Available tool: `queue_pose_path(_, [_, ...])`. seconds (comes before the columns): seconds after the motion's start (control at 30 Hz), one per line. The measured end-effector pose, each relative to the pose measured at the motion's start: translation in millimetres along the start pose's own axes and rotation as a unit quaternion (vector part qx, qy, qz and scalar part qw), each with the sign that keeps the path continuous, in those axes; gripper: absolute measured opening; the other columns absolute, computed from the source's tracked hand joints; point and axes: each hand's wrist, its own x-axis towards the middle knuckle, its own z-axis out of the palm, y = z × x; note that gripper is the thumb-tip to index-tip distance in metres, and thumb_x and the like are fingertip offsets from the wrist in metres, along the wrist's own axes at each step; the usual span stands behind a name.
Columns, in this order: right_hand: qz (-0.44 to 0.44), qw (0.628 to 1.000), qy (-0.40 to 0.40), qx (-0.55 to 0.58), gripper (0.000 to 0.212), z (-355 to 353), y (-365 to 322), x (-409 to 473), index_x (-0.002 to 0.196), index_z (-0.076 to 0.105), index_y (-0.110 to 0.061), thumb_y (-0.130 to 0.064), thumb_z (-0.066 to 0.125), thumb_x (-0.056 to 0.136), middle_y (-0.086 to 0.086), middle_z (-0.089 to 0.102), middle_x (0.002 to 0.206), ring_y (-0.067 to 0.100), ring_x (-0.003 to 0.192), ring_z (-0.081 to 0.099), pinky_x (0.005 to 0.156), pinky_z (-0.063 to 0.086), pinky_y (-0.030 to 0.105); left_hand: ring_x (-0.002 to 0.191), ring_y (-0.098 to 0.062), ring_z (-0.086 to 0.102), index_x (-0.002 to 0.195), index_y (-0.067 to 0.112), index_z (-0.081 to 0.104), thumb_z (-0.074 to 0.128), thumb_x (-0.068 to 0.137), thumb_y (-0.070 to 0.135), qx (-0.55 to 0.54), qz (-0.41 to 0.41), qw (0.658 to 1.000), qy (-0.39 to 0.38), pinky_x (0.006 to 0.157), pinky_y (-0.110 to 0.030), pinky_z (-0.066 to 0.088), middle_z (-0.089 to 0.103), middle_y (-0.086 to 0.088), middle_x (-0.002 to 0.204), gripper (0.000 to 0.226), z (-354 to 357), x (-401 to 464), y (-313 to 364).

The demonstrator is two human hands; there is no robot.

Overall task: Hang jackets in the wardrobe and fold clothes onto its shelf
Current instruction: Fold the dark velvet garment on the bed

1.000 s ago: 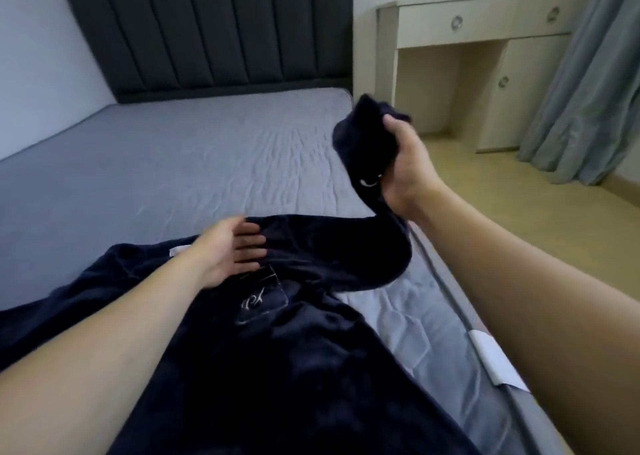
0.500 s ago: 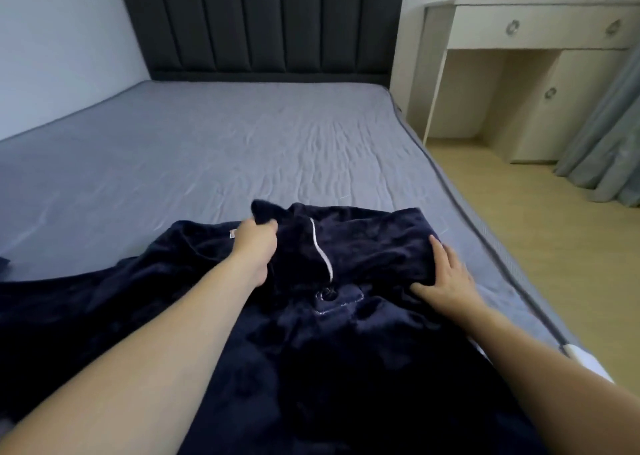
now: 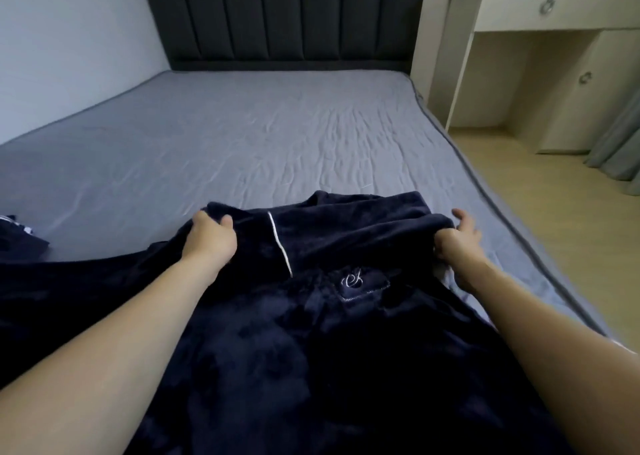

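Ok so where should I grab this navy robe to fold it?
At the two top corners of the robe, from the near side, as the left hand and right hand do: it lies flat, collar end farthest away.

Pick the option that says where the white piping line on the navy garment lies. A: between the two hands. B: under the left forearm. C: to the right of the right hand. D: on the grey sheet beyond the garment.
A: the white piping runs down the navy garment between the left hand and the right hand.
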Motion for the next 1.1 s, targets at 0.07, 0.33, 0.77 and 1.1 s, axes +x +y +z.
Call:
queue_pose_path(0.07, [0.053,0.998,-0.046,-0.003,0.066,10.8,1.9,-13.2,0.136,0.039,-0.013,-0.020,0.056,0.073,0.009,0.054,0.112,0.026,0.082,0.059,0.068,0.051,0.037,0.095,-0.036,0.055,0.145,0.002,0.012,0.048,0.098,0.033,-0.007,-0.065,0.997,-0.033,0.078,-0.032,0.035,0.056,-0.019,0.112,0.067,2.7,-5.3,-25.3])
queue_pose_path(0.33, [-0.088,0.985,0.009,-0.145,0.031,18.8,-0.1,-14.4,0.098,0.058,-0.021,-0.001,0.051,0.076,0.005,0.066,0.087,0.020,0.073,0.062,0.067,0.046,0.030,0.121,-0.033,0.051,0.141,0.009,0.042,0.046,0.099,0.027,0.001,-0.028,0.999,-0.040,0.091,-0.035,0.042,0.048,-0.012,0.142,0.047,2.4,-2.5,-31.0])
queue_pose_path(0.77, [0.147,0.767,-0.253,-0.572,0.034,-28.8,-37.2,15.2,0.114,0.055,-0.012,-0.015,0.060,0.081,0.007,0.058,0.104,0.022,0.079,0.061,0.075,0.048,0.035,0.123,-0.034,0.032,0.120,0.013,0.052,0.036,0.089,0.064,0.146,0.015,0.989,-0.015,0.105,-0.048,0.029,0.031,-0.010,0.138,0.061,-20.8,-37.3,-64.4])
queue_pose_path(1.1, [-0.107,0.809,-0.185,-0.548,0.078,105.5,-24.0,15.5,0.153,0.006,-0.035,-0.071,0.029,0.089,0.000,0.003,0.162,0.027,0.148,0.005,0.116,0.001,0.055,0.116,0.011,0.052,0.121,0.051,0.056,0.044,0.099,0.046,-0.157,0.223,0.953,-0.132,0.096,-0.011,0.039,0.060,0.030,0.120,0.026,-33.4,-64.1,-61.6])
